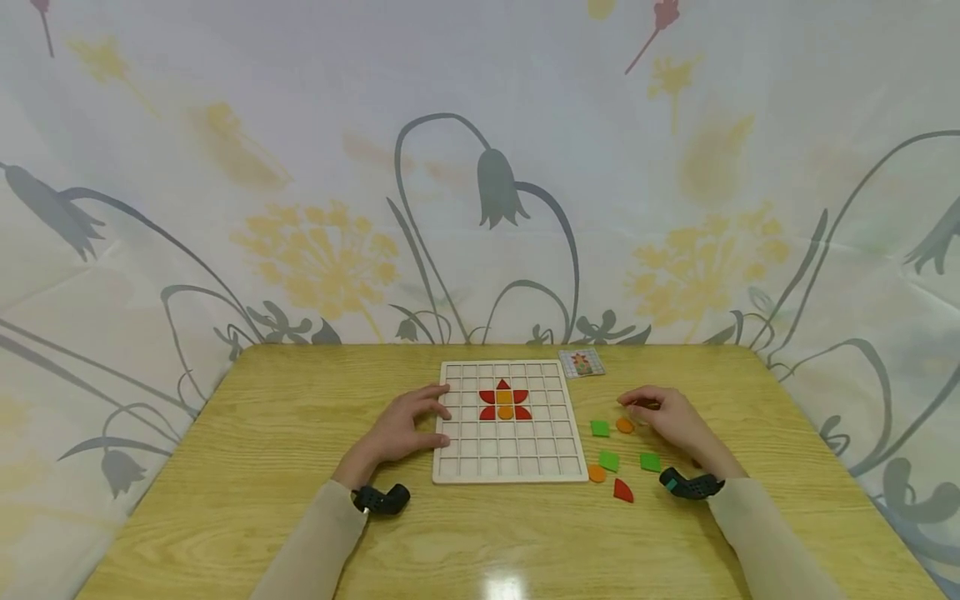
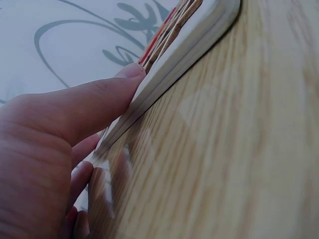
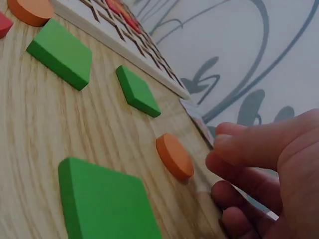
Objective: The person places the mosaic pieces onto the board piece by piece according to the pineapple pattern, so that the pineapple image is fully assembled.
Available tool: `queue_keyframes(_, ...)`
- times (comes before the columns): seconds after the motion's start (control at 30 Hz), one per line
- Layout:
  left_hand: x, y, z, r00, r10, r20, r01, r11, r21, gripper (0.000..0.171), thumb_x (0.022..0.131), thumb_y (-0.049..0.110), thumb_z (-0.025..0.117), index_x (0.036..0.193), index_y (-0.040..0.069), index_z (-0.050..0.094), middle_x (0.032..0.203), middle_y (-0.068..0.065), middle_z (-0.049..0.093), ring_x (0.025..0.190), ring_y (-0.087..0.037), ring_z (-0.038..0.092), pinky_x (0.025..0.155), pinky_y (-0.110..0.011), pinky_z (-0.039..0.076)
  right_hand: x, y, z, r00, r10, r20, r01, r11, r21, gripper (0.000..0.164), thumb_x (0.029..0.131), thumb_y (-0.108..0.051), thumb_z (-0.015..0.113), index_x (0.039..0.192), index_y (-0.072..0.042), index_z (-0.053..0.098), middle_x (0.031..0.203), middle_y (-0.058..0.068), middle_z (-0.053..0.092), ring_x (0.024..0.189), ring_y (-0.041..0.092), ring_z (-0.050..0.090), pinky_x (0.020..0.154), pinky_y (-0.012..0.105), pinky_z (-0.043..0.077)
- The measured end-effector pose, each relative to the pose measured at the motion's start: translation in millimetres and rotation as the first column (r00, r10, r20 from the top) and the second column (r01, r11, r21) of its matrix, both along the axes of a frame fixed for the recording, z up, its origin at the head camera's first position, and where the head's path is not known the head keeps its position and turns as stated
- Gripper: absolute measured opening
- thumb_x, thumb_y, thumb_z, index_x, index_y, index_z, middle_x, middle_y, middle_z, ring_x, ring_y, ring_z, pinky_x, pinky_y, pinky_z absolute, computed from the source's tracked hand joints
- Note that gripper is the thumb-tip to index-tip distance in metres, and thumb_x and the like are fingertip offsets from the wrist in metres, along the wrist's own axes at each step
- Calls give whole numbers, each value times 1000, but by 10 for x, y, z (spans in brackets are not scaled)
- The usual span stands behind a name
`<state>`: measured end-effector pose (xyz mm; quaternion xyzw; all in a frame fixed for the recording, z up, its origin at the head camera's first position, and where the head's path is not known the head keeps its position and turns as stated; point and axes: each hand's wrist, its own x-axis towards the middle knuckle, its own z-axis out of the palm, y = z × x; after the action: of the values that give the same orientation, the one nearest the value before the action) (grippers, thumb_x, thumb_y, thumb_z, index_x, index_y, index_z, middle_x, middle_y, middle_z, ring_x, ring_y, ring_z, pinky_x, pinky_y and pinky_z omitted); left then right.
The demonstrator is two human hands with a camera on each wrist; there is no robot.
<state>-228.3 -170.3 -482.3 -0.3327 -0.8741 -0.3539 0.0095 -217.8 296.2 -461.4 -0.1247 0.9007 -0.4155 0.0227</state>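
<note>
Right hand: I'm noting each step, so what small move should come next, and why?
Probably ease the right hand over and pinch the nearest orange disc: the fingers look empty and are close beside it, while the left hand touches the board, perhaps steadying it.

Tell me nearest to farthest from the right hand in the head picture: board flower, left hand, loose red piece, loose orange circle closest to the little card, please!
1. Orange circle: just beside the right hand.
2. Loose red piece: on the table, lower in view.
3. Flower: on the board, further left.
4. Left hand: at the board's left edge.
</note>
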Motion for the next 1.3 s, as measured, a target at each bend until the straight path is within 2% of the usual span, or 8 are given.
queue_keyframes(0.1,8,1,1,1000,4,0,-4,1000,2,26,85,31,80,104,16,71,151,-11,46,143,-35,35,112,-59,29,-4,26,-20,997,54,55,-54,999,2,30,99,-23,64,122,-5,69,123,13,67,108,27,62,89,33,50)
queue_keyframes(0.23,12,1,0,1000,15,-5,-15,1000,-1,25,84,30,80,103,16,71,151,-10,46,142,-35,35,112,-60,29,-49,-12,-6,984,153,93,-155,988,10,36,96,-27,69,125,-8,68,126,12,64,114,30,58,92,38,48)
queue_keyframes(0.37,16,12,11,1000,12,12,-12,1000,8,25,85,30,80,104,16,71,151,-10,46,143,-35,35,112,-60,28,-70,-66,32,967,221,126,-225,974,13,36,92,-25,73,125,-10,69,124,9,62,110,27,56,93,43,45)
queue_keyframes(0.53,24,17,20,1000,7,11,-8,1000,3,25,85,32,79,104,16,71,151,-11,46,142,-36,35,111,-60,29,-57,-136,81,957,259,131,-265,964,31,33,88,-19,77,118,-8,72,116,10,61,100,24,53,86,40,45)
queue_keyframes(0.73,20,14,15,1000,6,7,-6,1000,0,25,86,31,79,104,16,71,151,-12,46,142,-36,35,111,-61,29,-49,-201,96,964,234,125,-244,967,72,25,86,-19,79,109,-10,76,108,8,60,92,22,51,80,38,45)
queue_keyframes(0.93,22,16,1,1000,13,20,-13,1000,-1,25,86,33,78,104,17,71,152,-11,45,143,-36,35,112,-61,28,-51,-188,93,970,220,101,-228,971,68,24,85,-14,79,108,-6,73,108,8,63,96,23,54,85,41,46)
queue_keyframes(1.13,24,16,1,999,25,23,-24,1000,-7,25,86,33,79,104,18,71,152,-10,45,142,-36,35,112,-60,29,-50,-209,77,980,171,104,-176,984,41,24,85,-5,74,109,-4,70,105,6,65,92,20,57,81,35,48)
queue_keyframes(1.3,22,-1,7,999,22,25,-22,1000,-8,25,85,33,79,104,18,71,153,-9,45,142,-36,35,112,-59,29,-54,-264,83,989,111,94,-113,993,17,17,89,-4,69,106,-3,70,99,7,65,86,20,55,76,33,48)
